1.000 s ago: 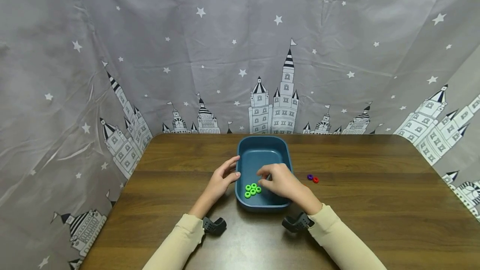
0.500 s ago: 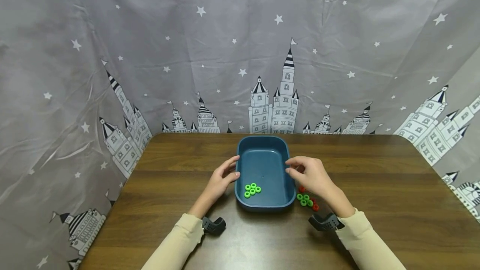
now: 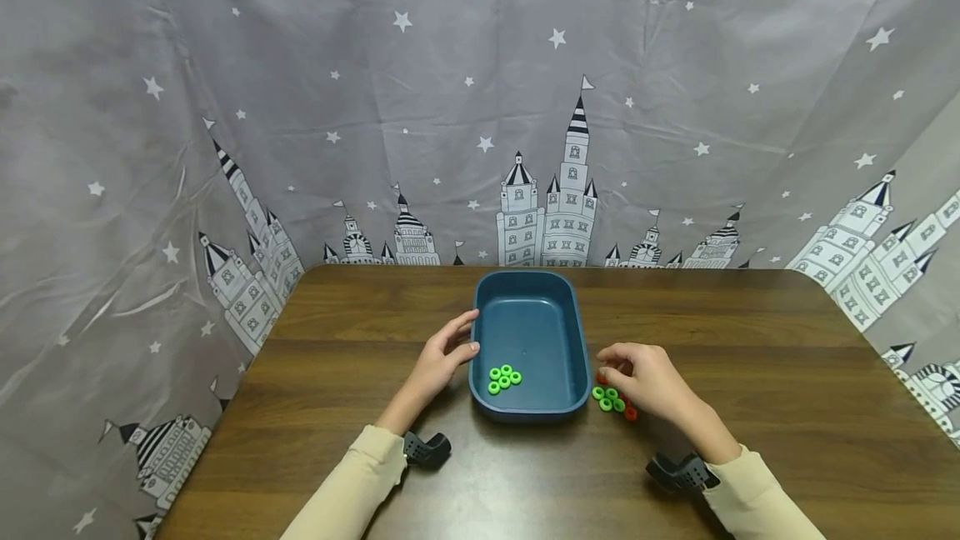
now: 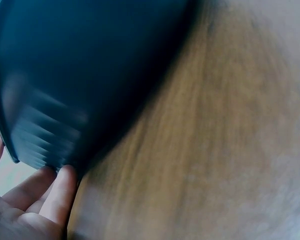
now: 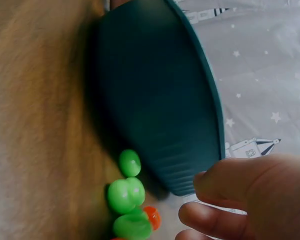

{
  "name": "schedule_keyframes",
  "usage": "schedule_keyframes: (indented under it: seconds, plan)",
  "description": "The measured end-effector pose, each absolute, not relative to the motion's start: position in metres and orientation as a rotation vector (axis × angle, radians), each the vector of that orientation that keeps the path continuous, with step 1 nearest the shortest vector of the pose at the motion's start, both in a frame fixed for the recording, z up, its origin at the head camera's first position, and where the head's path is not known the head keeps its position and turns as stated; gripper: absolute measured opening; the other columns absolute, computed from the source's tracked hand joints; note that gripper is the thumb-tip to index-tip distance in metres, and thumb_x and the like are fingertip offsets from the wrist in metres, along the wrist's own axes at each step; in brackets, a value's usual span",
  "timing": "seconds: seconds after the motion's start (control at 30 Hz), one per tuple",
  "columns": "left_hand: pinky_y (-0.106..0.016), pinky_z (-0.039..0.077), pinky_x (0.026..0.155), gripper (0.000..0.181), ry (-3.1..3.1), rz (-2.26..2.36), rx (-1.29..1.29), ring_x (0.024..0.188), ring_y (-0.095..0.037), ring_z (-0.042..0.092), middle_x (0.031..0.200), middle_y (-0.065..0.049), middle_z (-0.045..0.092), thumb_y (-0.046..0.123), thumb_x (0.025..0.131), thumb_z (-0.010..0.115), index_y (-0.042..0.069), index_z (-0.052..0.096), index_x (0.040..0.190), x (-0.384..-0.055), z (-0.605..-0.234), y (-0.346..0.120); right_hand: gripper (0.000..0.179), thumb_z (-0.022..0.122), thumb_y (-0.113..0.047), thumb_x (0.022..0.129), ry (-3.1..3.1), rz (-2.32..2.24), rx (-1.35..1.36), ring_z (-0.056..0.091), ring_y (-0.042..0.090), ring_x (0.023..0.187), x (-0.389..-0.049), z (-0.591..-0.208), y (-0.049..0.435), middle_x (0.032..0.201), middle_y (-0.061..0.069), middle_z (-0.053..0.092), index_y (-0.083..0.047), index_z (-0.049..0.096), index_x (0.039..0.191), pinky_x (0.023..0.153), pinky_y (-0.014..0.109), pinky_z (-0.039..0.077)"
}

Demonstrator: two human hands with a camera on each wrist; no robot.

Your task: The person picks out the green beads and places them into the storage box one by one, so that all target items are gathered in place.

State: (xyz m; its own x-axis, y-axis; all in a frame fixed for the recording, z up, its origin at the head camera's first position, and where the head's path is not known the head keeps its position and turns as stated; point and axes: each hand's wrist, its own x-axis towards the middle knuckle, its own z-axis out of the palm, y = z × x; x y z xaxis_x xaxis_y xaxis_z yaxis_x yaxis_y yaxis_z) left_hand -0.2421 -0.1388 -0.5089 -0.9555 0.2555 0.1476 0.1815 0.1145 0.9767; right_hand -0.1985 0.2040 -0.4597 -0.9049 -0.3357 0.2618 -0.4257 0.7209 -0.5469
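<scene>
A dark blue tray (image 3: 536, 332) stands on the wooden table, with several green ring-shaped beads (image 3: 505, 377) near its front left corner. My left hand (image 3: 442, 361) touches the tray's left side with relaxed fingers, thumb and fingertips at the wall. Right of the tray, my right hand (image 3: 648, 377) hovers over a loose cluster of green beads (image 5: 122, 196) and red beads (image 3: 630, 413). Its fingers are bent loosely, and nothing shows between thumb and fingertips in the right wrist view. The hand covers part of the cluster.
The wooden table (image 3: 750, 357) runs back to a grey curtain (image 3: 465, 107) printed with castles and stars. The tray's right wall (image 5: 155, 90) rises beside the cluster. A black wrist camera (image 3: 678, 472) sits at my right cuff, another (image 3: 427, 450) at the left.
My right hand has moved from over the tray, past its right rim, to the loose beads. The beads in the tray look the same. My left hand has stayed at the tray's side.
</scene>
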Motion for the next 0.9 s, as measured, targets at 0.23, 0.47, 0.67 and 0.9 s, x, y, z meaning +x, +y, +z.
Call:
schedule_keyframes:
  seconds: [0.23,0.47,0.67,0.9]
  plan:
    - [-0.044,0.055,0.102,0.057,2.290,2.007,0.449,0.133,-0.045,0.054,0.148,-0.030,0.052,0.007,0.098,0.062,0.006,0.045,0.153,-0.242,-0.508,-0.139,0.012,0.070,-0.003,0.086,-2.841,0.893,0.661,0.056,-0.003,0.067,-0.194,-0.468,0.212,0.081,-0.003,0.073,-0.006,0.077,0.095,0.061,0.021,0.051]
    - [-0.041,0.057,0.099,0.056,2.296,2.006,0.440,0.132,-0.043,0.056,0.148,-0.028,0.053,0.006,0.098,0.061,0.006,0.046,0.152,-0.242,-0.508,-0.139,0.012,0.069,-0.001,0.082,-2.885,0.827,0.693,0.053,-0.001,0.069,-0.194,-0.471,0.215,0.078,-0.004,0.072,-0.007,0.077,0.090,0.062,0.021,0.049]
    - [-0.045,0.056,0.101,0.055,2.286,2.015,0.433,0.134,-0.043,0.055,0.148,-0.027,0.053,0.007,0.098,0.062,0.008,0.048,0.151,-0.241,-0.507,-0.138,0.011,0.069,-0.002,0.081,-2.911,0.827,0.704,0.052,0.001,0.069,-0.196,-0.474,0.217,0.077,-0.004,0.071,-0.007,0.076,0.088,0.061,0.021,0.048]
    - [-0.044,0.056,0.101,0.056,2.290,2.013,0.441,0.133,-0.045,0.055,0.148,-0.030,0.052,0.006,0.098,0.061,0.005,0.047,0.152,-0.242,-0.508,-0.138,0.010,0.076,-0.004,0.078,-2.906,0.805,0.782,0.055,-0.001,0.071,-0.198,-0.476,0.219,0.076,-0.008,0.069,-0.008,0.076,0.086,0.063,0.021,0.048]
